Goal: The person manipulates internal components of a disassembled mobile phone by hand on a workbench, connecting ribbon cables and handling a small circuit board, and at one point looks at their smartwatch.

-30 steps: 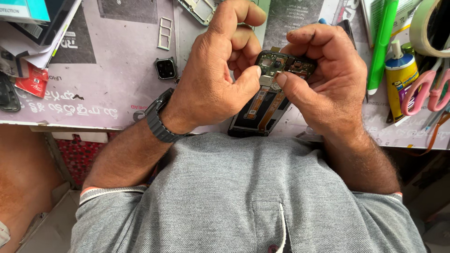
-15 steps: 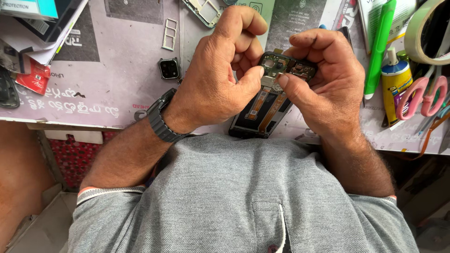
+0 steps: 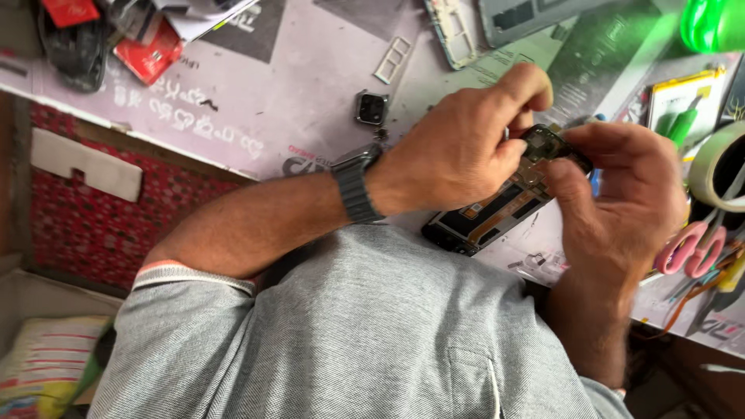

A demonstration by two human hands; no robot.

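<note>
Both hands are on it: the left hand (image 3: 458, 151) has thumb and fingers pressed together on the top end of the opened phone (image 3: 497, 209), pinching the dark circuit board (image 3: 547, 147) that sits there. The right hand (image 3: 628, 194) meets it from 3 o'clock, thumb laid along the phone's right edge, fingers curled over the board's far side, closed on it too. So the board sits squarely between the two grips, and the rest of the phone hangs out below them toward 7 o'clock.

The phone's long axis runs on a diagonal, from 7 o'clock, low near the grey shirt (image 3: 372, 334), up to 1 o'clock where the fingers hold it. Its open back faces up, showing black and orange parts inside. The lower end sticks free of both hands, over the edge of the pale purple mat (image 3: 264, 101).

A dark watch (image 3: 355, 186) bands the left wrist. At 10 o'clock from the grip, a small square camera module (image 3: 372, 108) lies on the mat, well apart. At 3 o'clock, pink-handled scissors (image 3: 691, 248) lie just beside the right hand, with a roll of tape (image 3: 718, 167) above them. A green bottle (image 3: 714, 23) sits at 1 o'clock, far corner.
</note>
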